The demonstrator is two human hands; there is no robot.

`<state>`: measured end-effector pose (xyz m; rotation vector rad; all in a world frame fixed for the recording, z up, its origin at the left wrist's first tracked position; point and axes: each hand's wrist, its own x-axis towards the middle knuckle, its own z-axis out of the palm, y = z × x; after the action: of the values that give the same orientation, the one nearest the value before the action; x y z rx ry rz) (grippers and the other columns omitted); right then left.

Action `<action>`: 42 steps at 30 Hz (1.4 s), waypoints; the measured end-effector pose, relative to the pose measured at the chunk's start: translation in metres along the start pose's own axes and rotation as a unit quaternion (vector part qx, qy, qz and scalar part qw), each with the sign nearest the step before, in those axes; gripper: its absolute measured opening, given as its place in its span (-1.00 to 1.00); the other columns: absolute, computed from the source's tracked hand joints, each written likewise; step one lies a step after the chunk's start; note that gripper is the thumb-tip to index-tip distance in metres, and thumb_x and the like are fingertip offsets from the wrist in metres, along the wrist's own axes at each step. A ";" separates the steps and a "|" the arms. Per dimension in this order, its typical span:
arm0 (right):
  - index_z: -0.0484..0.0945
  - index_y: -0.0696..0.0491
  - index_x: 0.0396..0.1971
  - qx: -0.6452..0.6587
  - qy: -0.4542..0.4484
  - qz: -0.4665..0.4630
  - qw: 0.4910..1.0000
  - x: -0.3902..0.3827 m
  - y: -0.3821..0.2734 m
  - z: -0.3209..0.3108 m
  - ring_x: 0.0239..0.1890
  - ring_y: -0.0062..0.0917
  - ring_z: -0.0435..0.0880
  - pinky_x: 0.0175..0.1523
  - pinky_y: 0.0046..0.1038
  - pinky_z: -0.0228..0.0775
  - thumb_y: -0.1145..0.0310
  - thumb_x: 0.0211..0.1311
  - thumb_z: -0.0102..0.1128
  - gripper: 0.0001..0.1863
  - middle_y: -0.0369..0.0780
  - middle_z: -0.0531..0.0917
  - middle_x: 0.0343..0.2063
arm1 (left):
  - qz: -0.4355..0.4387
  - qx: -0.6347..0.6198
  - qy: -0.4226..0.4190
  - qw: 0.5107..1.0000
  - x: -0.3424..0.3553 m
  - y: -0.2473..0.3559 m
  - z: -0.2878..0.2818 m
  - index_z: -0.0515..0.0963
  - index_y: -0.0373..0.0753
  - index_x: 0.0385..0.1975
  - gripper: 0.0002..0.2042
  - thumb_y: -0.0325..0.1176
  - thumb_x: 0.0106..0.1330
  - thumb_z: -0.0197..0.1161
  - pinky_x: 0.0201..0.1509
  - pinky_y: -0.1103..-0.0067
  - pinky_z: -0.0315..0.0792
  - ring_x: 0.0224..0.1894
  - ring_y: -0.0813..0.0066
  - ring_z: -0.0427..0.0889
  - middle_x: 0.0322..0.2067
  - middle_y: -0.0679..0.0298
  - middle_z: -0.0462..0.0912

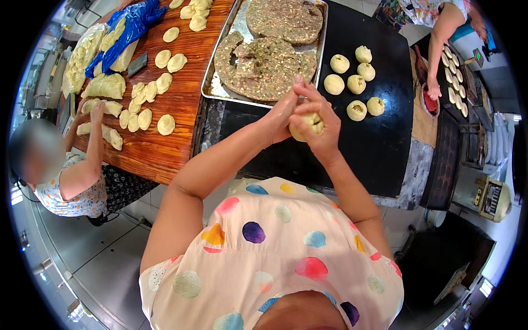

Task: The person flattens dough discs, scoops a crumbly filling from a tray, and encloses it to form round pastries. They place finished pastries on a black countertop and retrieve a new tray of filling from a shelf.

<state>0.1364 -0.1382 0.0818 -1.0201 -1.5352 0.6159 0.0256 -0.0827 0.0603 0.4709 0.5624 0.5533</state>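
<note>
Tray (240, 24) of mince (242, 71), hands (322, 125) around dough (300, 132)

Head view, as relayed to me: I count seven stuffed dough balls (356, 84) set down, plus one held dough ball (301, 131); two hands, one left hand (282, 114) and one right hand (322, 125); two mounds of minced filling (264, 69); one metal tray (216, 87); three dough logs (105, 86); one blue plastic bag (144, 16); two co-workers (74, 192)

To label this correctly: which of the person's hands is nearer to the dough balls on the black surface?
Right. The right hand is at the near left side of the dough balls; the left hand is farther left, across the held ball.
</note>
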 end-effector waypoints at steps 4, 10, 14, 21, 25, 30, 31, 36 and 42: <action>0.50 0.17 -0.24 0.085 0.120 0.040 0.988 -0.009 0.009 0.009 0.13 -0.31 0.53 0.36 -0.23 0.13 0.42 0.32 0.09 -0.87 -0.12 0.68 -0.15 | 0.035 -0.134 -0.023 0.990 -0.004 0.000 0.012 0.32 -0.25 0.11 -0.36 0.24 0.43 -0.34 0.18 0.32 0.47 0.07 0.18 0.54 0.07 0.04 0.47; 0.51 0.19 -0.13 -0.062 0.125 -0.005 0.990 -0.016 0.026 0.026 0.03 -0.27 0.63 0.32 -0.19 0.23 0.49 0.31 0.01 -0.80 -0.14 0.71 -0.22 | 0.117 -0.099 0.165 0.974 -0.011 -0.030 0.007 0.39 -0.16 0.06 -0.69 -0.13 0.50 -0.08 0.10 0.49 0.51 -0.01 0.45 0.57 -0.10 0.27 0.53; 0.35 0.19 0.18 0.002 0.059 0.040 0.997 -0.015 0.026 0.024 0.25 -0.20 0.41 0.33 -0.18 0.21 0.32 0.31 0.09 -0.52 -0.02 0.50 0.10 | 0.088 -0.062 0.176 0.978 -0.008 -0.025 -0.010 0.41 -0.17 0.08 -0.62 -0.04 0.51 -0.14 0.08 0.50 0.51 0.00 0.44 0.58 -0.04 0.24 0.54; 0.29 0.11 0.29 -0.064 -0.109 0.030 0.991 -0.004 0.019 -0.010 0.42 -0.18 0.12 0.42 -0.19 -0.02 0.02 0.20 0.24 -0.26 -0.01 0.15 0.37 | -0.066 0.151 0.081 0.983 0.005 0.004 -0.003 0.35 -0.25 0.14 -0.35 0.23 0.43 -0.28 0.08 0.44 0.50 0.01 0.35 0.59 0.01 0.07 0.53; 0.53 0.14 0.08 -0.058 0.056 -0.001 0.997 -0.020 0.029 -0.004 0.33 -0.22 0.32 0.38 -0.23 0.07 0.33 0.38 -0.04 -0.63 -0.07 0.43 0.22 | -0.007 -0.044 0.016 0.999 0.017 0.009 -0.007 0.36 -0.22 0.11 -0.47 0.11 0.45 -0.17 0.12 0.43 0.49 0.04 0.24 0.56 0.02 0.08 0.52; 0.60 0.19 -0.16 -0.133 0.117 -0.022 0.984 -0.042 0.057 0.014 0.00 -0.20 0.62 0.21 -0.19 0.35 0.40 0.38 -0.10 -0.72 -0.07 0.66 -0.12 | 0.026 -0.047 0.224 0.973 0.021 -0.051 -0.018 0.48 -0.17 -0.14 -0.70 -0.08 0.45 -0.04 0.00 0.52 0.50 -0.12 0.47 0.60 -0.22 0.26 0.59; 0.60 0.18 -0.19 -0.144 0.117 -0.036 0.982 -0.050 0.060 0.016 -0.04 -0.21 0.64 0.18 -0.20 0.38 0.42 0.36 -0.09 -0.74 -0.08 0.67 -0.15 | 0.012 -0.051 0.222 0.974 0.019 -0.061 -0.023 0.49 -0.15 -0.18 -0.73 -0.10 0.46 -0.03 -0.05 0.53 0.50 -0.16 0.50 0.58 -0.25 0.30 0.58; 0.60 0.18 -0.27 -0.158 0.166 -0.035 0.973 -0.063 0.072 0.014 -0.14 -0.24 0.66 0.09 -0.24 0.45 0.46 0.32 -0.05 -0.79 -0.11 0.69 -0.24 | -0.017 -0.011 0.213 0.977 0.039 -0.083 -0.037 0.50 -0.13 -0.32 -0.70 -0.05 0.47 -0.03 -0.23 0.54 0.45 -0.33 0.53 0.54 -0.37 0.33 0.55; 0.61 0.20 -0.37 0.067 0.224 0.213 0.949 -0.038 0.087 -0.023 -0.25 -0.40 0.65 -0.08 -0.41 0.47 0.33 0.41 -0.10 -0.67 -0.15 0.69 -0.33 | -0.120 -0.037 0.116 0.985 0.060 -0.043 -0.007 0.36 -0.20 0.10 -0.48 0.14 0.43 -0.09 0.16 0.34 0.40 0.08 0.36 0.50 0.04 0.22 0.48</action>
<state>0.1817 -0.1321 -0.0048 -1.2951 -0.8681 0.7149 0.0796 -0.0769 0.0092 0.2646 0.8074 0.3972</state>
